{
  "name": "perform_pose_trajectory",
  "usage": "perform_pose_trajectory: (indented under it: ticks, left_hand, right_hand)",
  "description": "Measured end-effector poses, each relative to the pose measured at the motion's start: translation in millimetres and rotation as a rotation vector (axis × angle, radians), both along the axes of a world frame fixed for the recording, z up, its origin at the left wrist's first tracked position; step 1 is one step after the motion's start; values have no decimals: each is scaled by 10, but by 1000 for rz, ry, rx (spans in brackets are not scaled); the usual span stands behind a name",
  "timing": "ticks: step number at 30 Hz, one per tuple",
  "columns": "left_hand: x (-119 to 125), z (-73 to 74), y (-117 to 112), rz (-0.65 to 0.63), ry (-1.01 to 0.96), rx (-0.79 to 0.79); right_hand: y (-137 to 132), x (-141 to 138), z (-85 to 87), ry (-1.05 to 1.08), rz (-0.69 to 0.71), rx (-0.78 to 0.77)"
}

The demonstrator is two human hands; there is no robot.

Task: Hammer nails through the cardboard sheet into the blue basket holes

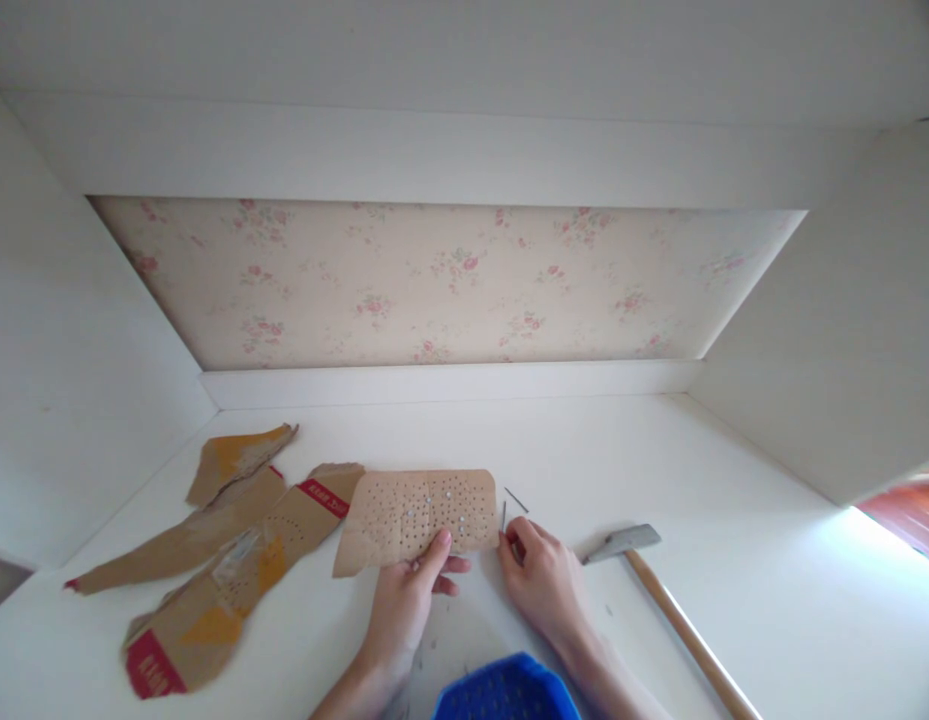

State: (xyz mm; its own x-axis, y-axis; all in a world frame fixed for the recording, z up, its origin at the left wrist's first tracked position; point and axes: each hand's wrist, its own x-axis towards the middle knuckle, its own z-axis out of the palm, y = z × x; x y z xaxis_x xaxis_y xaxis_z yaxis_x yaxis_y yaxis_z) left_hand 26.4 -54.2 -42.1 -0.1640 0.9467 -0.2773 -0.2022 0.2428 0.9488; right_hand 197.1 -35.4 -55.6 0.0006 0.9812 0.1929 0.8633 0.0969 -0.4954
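Note:
My left hand (415, 590) grips the lower edge of a brown cardboard piece (374, 515), thumb on top and fingers underneath. Many small holes dot the cardboard, and several shiny nail heads (448, 494) show among them. Just right of the cardboard, my right hand (543, 575) is closed in a pinch, with a thin nail (504, 512) rising from its fingertips. Another nail (517, 500) lies on the white surface just beyond those fingers. To the right of this hand rests a hammer (674, 610) with a grey metal head and a wooden handle.
Torn cardboard scraps (284, 535) with red and orange print lie to the left. A blue plastic basket (505, 690) stands at the near edge between my forearms. White panels enclose the white surface (584, 440), with floral wallpaper (434, 285) behind.

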Motion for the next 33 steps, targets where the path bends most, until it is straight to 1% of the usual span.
perform_pose_trajectory:
  ticks: [2, 5, 7, 8, 11, 17, 22, 24, 27, 31, 33]
  left_hand:
    - [-8, -16, 2, -28, -13, 21]
    - [2, -20, 7, -38, -141, 40]
    - [24, -2, 8, -28, -264, 16]
    - [36, 10, 7, -31, -310, -3]
    - [62, 35, 3, -77, -369, -31]
    - [48, 21, -2, -143, -383, -26]
    - [43, -9, 5, -153, -439, -5]
    - [40, -26, 10, -156, -459, 6]
    - [29, -48, 19, -170, -479, 28]
    - [14, -59, 29, -185, -491, 33]
    - [11, -57, 33, -199, -496, 30]
  right_hand:
    - [-6, 18, 11, 161, -2, 20]
    - [-17, 41, 15, 540, 25, 10]
    - [-28, 43, 11, 698, 99, -33]
    - [-35, 40, 9, 722, 142, -40]
    - [-59, 25, 0, 637, 250, 47]
    - [-94, 12, 6, 424, 451, 218]
    - [-110, 4, 17, 344, 497, 328]
    - [-111, 6, 7, 354, 501, 341]
    - [-113, 15, -5, 393, 470, 346]
    - [-113, 15, 8, 357, 529, 369]
    - [-111, 12, 12, 372, 499, 378]
